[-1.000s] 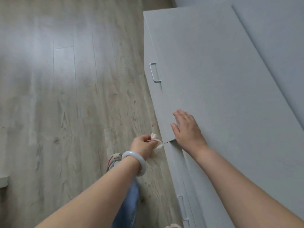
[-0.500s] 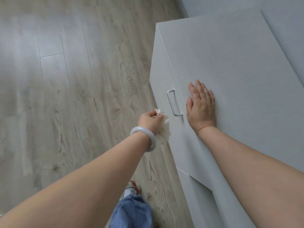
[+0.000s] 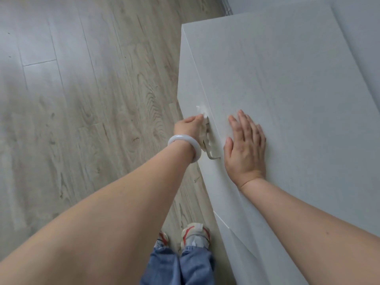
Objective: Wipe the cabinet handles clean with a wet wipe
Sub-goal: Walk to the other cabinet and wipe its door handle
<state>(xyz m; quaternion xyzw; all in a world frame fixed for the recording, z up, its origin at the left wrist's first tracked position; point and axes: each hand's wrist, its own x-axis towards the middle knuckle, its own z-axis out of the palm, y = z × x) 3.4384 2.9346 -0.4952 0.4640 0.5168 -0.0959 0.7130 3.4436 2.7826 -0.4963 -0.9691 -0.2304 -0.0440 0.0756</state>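
A white cabinet (image 3: 287, 99) fills the right side of the view. Its metal bar handle (image 3: 212, 155) sticks out of the front face near the top edge. My left hand (image 3: 188, 126), with a pale bangle on the wrist, holds a crumpled white wet wipe (image 3: 202, 118) wrapped over the upper part of that handle; only the handle's lower end shows. My right hand (image 3: 244, 147) lies flat with straight fingers on the cabinet top, just right of the handle.
Light wood-grain floor (image 3: 82, 99) spreads to the left. My shoes (image 3: 193, 233) and jeans stand close to the cabinet front. A lower cabinet section (image 3: 232, 243) sits below. A grey wall (image 3: 366, 27) runs behind the cabinet.
My left hand has moved up and right from beside the cabinet front onto the handle, putting the wipe around it. My right hand stays flat on the top.
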